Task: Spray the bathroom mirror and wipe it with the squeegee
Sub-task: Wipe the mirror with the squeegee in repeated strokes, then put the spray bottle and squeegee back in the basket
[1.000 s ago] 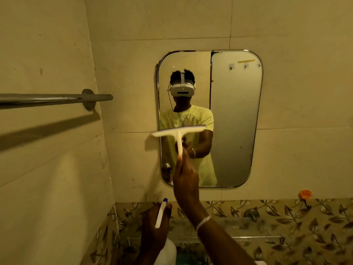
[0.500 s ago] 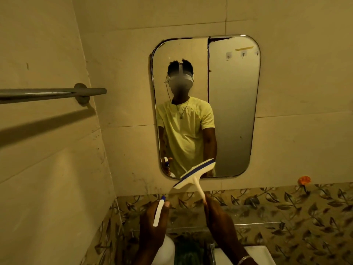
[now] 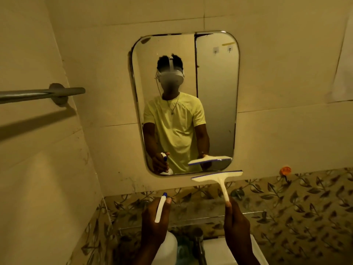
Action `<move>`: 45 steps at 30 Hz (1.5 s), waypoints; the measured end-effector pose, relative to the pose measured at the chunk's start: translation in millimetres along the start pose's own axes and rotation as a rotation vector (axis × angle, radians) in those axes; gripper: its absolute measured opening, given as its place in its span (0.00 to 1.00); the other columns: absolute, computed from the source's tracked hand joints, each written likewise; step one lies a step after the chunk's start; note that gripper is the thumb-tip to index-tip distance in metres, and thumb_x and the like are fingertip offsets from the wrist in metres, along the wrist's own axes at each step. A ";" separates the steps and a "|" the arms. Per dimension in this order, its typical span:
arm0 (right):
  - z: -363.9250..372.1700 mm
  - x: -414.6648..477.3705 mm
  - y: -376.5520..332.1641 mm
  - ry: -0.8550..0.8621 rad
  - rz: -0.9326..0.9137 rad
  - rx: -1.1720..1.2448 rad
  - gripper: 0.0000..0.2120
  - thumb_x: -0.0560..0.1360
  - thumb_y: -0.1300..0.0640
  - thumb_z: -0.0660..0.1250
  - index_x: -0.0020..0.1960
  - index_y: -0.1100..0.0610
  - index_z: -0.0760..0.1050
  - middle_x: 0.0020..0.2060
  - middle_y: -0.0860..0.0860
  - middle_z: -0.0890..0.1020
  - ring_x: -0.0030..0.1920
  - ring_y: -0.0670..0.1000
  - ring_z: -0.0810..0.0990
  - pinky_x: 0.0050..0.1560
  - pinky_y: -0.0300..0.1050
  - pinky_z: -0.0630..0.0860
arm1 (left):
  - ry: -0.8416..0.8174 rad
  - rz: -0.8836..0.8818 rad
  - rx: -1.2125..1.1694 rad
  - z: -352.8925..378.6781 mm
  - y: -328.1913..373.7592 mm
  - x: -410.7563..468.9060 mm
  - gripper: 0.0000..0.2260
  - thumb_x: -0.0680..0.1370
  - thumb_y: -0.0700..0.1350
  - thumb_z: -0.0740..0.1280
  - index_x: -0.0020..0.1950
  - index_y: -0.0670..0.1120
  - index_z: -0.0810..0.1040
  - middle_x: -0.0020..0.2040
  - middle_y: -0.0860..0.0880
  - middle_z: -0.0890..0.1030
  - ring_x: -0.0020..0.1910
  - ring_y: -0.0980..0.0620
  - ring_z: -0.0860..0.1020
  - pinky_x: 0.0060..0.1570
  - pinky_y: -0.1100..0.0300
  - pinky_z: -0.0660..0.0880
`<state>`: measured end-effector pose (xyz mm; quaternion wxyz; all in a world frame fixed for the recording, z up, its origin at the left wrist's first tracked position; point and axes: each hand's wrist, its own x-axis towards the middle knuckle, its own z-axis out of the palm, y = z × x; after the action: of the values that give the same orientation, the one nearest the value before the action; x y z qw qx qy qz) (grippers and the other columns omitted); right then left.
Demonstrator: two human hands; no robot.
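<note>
A rounded rectangular mirror [image 3: 215, 92] hangs on the tiled wall ahead, showing a person's reflection. My right hand [image 3: 236, 224] grips the handle of a white squeegee [image 3: 219, 178] with a blue blade edge; its head sits just below the mirror's lower right corner, off the glass. My left hand [image 3: 154, 220] holds a white spray bottle [image 3: 168, 247] low at the bottom, with its white nozzle and blue tip [image 3: 161, 207] pointing up at the wall under the mirror.
A metal towel bar [image 3: 42, 94] juts from the left wall at head height. Leaf-patterned tiles [image 3: 305, 207] run below the mirror, with an orange hook [image 3: 285, 170] at right. A tap [image 3: 199, 243] and white basin edge [image 3: 214, 249] lie at the bottom.
My right hand has brought the squeegee down from the mirror's middle left to below its lower right corner. The view has drawn nearer and tilted up. The left hand kept its place.
</note>
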<state>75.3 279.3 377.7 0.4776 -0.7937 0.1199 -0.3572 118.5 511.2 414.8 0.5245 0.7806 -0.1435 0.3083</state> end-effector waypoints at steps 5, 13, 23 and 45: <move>-20.1 -3.0 -17.6 0.069 -0.038 0.082 0.16 0.82 0.43 0.54 0.63 0.46 0.75 0.28 0.45 0.77 0.31 0.43 0.81 0.25 0.30 0.72 | 0.003 -0.010 -0.080 17.2 8.8 1.0 0.09 0.80 0.50 0.66 0.43 0.50 0.82 0.36 0.52 0.84 0.40 0.56 0.84 0.37 0.73 0.77; -27.3 -34.6 12.2 0.044 0.117 -0.036 0.21 0.80 0.47 0.55 0.59 0.56 0.80 0.26 0.49 0.75 0.27 0.48 0.75 0.29 0.43 0.69 | -0.036 0.057 -0.089 48.1 23.1 -0.2 0.13 0.83 0.54 0.65 0.45 0.49 0.82 0.36 0.53 0.82 0.39 0.55 0.83 0.36 0.68 0.78; -111.9 -51.8 51.8 -0.061 0.355 0.312 0.08 0.77 0.46 0.68 0.55 0.42 0.74 0.34 0.53 0.79 0.32 0.52 0.75 0.32 0.45 0.73 | -0.189 0.063 -0.240 132.7 59.4 -33.0 0.15 0.82 0.55 0.63 0.45 0.48 0.83 0.35 0.55 0.82 0.38 0.56 0.82 0.37 0.70 0.75; -360.3 -103.6 308.9 0.034 0.731 -0.234 0.24 0.74 0.60 0.77 0.68 0.52 0.79 0.61 0.47 0.80 0.60 0.48 0.79 0.59 0.43 0.76 | -1.016 -0.113 -0.224 416.1 109.3 -239.2 0.18 0.68 0.68 0.74 0.51 0.60 0.84 0.45 0.61 0.82 0.46 0.61 0.82 0.44 0.70 0.74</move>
<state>-197.8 -66.9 174.0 0.4776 -0.7417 0.4429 -0.1601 12.5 65.3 235.4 0.4847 0.7774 -0.3697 -0.1553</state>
